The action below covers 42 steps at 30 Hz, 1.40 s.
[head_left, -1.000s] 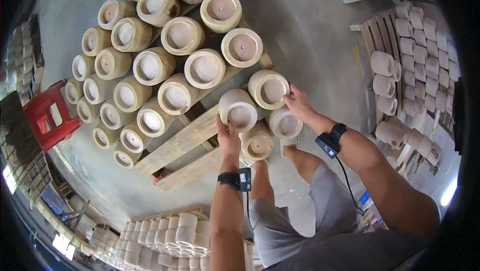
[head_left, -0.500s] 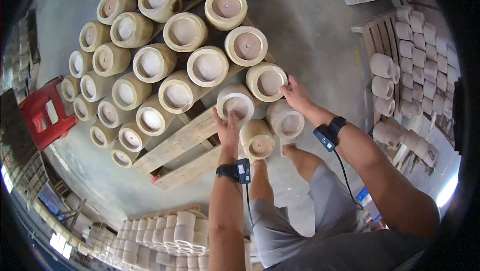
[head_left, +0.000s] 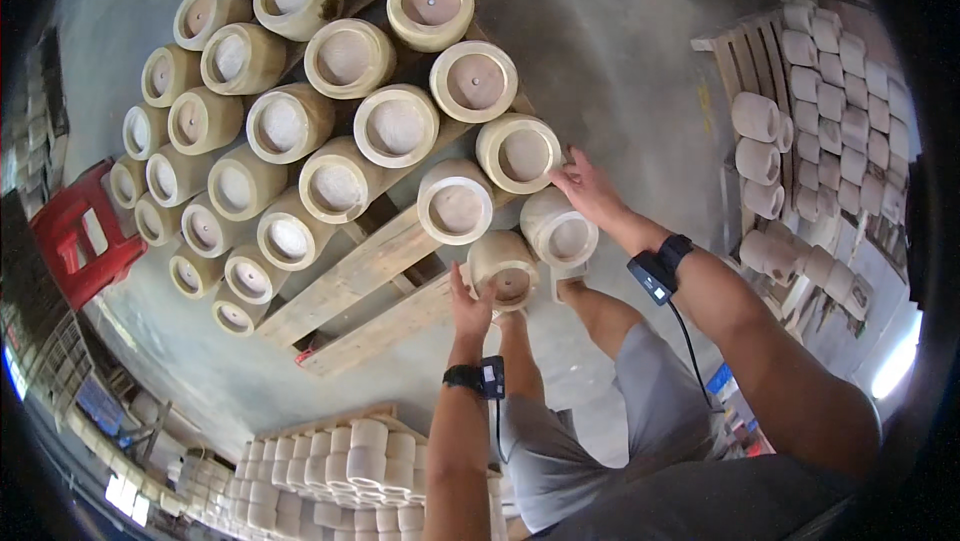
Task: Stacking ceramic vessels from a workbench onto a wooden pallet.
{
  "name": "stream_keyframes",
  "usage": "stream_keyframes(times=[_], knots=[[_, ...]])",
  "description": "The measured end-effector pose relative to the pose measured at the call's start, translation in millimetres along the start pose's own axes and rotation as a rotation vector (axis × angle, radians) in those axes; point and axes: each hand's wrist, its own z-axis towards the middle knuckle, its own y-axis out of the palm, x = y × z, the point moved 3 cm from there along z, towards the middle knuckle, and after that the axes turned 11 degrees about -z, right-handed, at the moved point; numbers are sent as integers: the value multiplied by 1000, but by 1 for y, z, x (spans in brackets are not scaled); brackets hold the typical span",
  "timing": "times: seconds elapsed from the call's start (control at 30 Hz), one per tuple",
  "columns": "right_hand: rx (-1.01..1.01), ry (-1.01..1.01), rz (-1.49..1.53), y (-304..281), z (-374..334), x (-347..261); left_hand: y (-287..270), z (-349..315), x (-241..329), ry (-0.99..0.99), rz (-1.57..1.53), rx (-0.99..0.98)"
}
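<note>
Pale unglazed clay pots stand in tight rows on a wooden pallet. My left hand rests its fingers on the rim of a small pot near the pallet's front edge. My right hand touches the side of a larger pot, just above another pot that sits close to my knee. A fourth pot stands between the two hands. Both wrists wear black bands.
More clay pots fill the pallet toward the upper left. A second wooden rack with small pots stands at right. White stacked cups lie at the bottom, a red crate at left. Grey concrete floor surrounds everything.
My left hand has come off the middle pot and dropped onto the small front pot. My right hand stays against the larger pot. The view has shifted slightly.
</note>
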Motion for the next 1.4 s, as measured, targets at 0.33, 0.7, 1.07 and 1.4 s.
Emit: stream_keyframes(times=[0.33,0.7,1.07,1.4], knots=[[-255,43,-312,3,-39,93,35,-9,19,-65,-187,-155],[-163,16,-235,10,-36,83,19,2,44,-90,-295,-84],[-94,-9,-260,5,-22,56,1,12,30,-32,-92,106],[-106,-24,-105,-5,28,-3,8,51,118,99,20,71]])
